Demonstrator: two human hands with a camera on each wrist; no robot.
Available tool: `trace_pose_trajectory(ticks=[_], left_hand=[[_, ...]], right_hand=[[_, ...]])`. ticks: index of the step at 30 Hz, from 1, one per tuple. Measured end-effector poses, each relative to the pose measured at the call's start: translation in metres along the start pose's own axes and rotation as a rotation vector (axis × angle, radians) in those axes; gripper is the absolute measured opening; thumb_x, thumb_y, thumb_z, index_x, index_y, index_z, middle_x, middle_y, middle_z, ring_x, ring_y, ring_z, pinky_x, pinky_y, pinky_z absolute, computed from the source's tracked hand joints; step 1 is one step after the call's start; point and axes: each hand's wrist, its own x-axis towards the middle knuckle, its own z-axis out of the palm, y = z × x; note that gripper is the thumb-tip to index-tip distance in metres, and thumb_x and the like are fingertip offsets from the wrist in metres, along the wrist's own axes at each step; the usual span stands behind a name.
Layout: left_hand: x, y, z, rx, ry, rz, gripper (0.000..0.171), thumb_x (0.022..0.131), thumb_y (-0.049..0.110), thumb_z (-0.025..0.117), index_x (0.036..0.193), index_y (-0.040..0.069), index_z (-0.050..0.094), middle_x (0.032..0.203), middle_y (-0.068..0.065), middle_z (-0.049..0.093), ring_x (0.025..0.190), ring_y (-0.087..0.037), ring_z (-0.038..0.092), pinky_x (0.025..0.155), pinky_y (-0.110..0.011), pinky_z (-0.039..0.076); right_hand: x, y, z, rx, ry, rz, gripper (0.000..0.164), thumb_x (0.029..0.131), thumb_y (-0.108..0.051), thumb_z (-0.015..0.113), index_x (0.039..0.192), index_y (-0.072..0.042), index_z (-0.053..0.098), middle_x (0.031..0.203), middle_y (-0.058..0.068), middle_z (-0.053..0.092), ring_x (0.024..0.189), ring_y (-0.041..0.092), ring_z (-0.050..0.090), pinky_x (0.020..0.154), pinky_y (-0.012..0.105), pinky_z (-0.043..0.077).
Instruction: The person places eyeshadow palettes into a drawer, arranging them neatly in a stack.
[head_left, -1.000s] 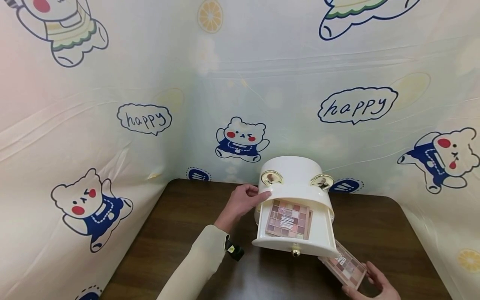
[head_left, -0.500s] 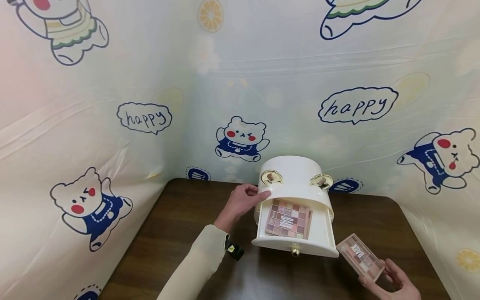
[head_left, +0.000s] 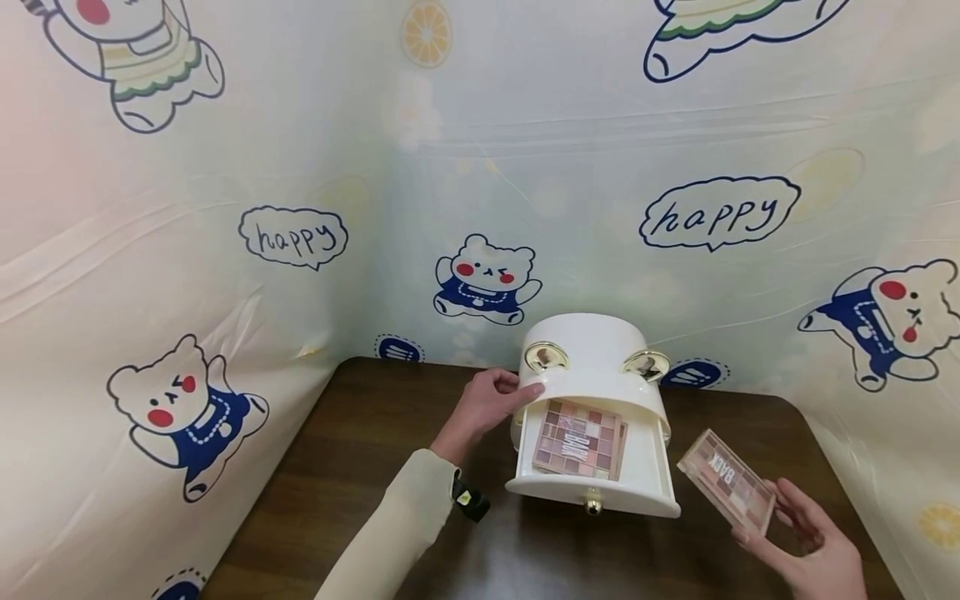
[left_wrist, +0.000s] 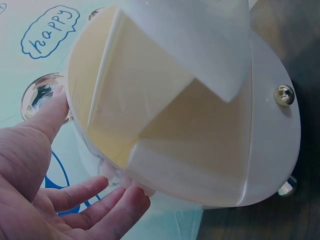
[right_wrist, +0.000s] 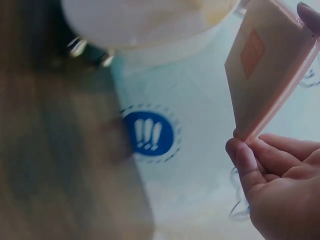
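A white drawer box (head_left: 588, 383) with gold-rimmed round trims stands at the back of the table. Its drawer (head_left: 647, 458) is pulled out, with stacked eyeshadow palettes (head_left: 573, 442) lying in the left part. My left hand (head_left: 487, 408) holds the box by its left side, thumb on the front edge above the drawer. The left wrist view shows the thumb and fingers of that hand spread along the box's edge. To the right of the drawer, my right hand (head_left: 821, 537) pinches another eyeshadow palette (head_left: 727, 483) by its edges, lettered face up and tilted, its plain back (right_wrist: 265, 55) showing in the right wrist view.
The brown wooden table (head_left: 360, 433) has rounded back corners. Printed cloth (head_left: 577, 208) with cartoon bears hangs close behind it and at both sides. A gold knob (head_left: 593, 507) sticks out from the drawer front. A black device (head_left: 471, 500) sits on my left wrist.
My right hand has carried its palette rightward and up, away from the drawer's front right corner. The left hand, box and drawer have stayed put.
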Motion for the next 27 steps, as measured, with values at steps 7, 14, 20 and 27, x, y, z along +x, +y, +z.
trace_pose_trajectory(ticks=[7, 14, 20, 27], left_hand=[[0.0, 0.001, -0.001, 0.0, 0.0, 0.0, 0.08, 0.058, 0.069, 0.07, 0.111, 0.011, 0.057, 0.097, -0.003, 0.06, 0.082, -0.019, 0.059, 0.071, -0.035, 0.052], [0.001, 0.002, -0.001, 0.005, -0.009, -0.005, 0.081, 0.057, 0.069, 0.07, 0.111, 0.011, 0.057, 0.097, -0.003, 0.059, 0.083, -0.019, 0.059, 0.072, -0.035, 0.051], [0.002, 0.003, -0.002, 0.003, -0.004, -0.002, 0.08, 0.057, 0.069, 0.07, 0.11, 0.011, 0.057, 0.097, -0.003, 0.06, 0.082, -0.019, 0.059, 0.072, -0.035, 0.052], [0.001, 0.002, -0.002, 0.002, -0.012, -0.002, 0.079, 0.056, 0.069, 0.07, 0.109, 0.011, 0.058, 0.095, -0.003, 0.06, 0.08, -0.018, 0.059, 0.069, -0.034, 0.052]], right_hand=[[-0.006, -0.034, -0.004, -0.009, -0.081, -0.288, 0.082, 0.073, -0.031, 0.077, 0.142, -0.018, 0.033, 0.132, 0.014, 0.045, 0.097, -0.006, 0.042, 0.069, 0.008, 0.036], [-0.008, -0.065, 0.001, -0.026, -0.222, -0.512, 0.078, 0.073, -0.024, 0.078, 0.139, -0.021, 0.037, 0.131, 0.007, 0.048, 0.105, 0.002, 0.043, 0.08, 0.011, 0.035], [-0.002, -0.082, 0.015, -0.012, -0.341, -0.546, 0.078, 0.07, -0.023, 0.08, 0.136, -0.026, 0.039, 0.128, -0.002, 0.048, 0.107, 0.013, 0.043, 0.083, 0.042, 0.036], [0.007, -0.095, 0.034, -0.032, -0.362, -0.63, 0.074, 0.069, -0.026, 0.08, 0.133, -0.015, 0.045, 0.119, -0.001, 0.054, 0.101, 0.016, 0.047, 0.08, 0.042, 0.04]])
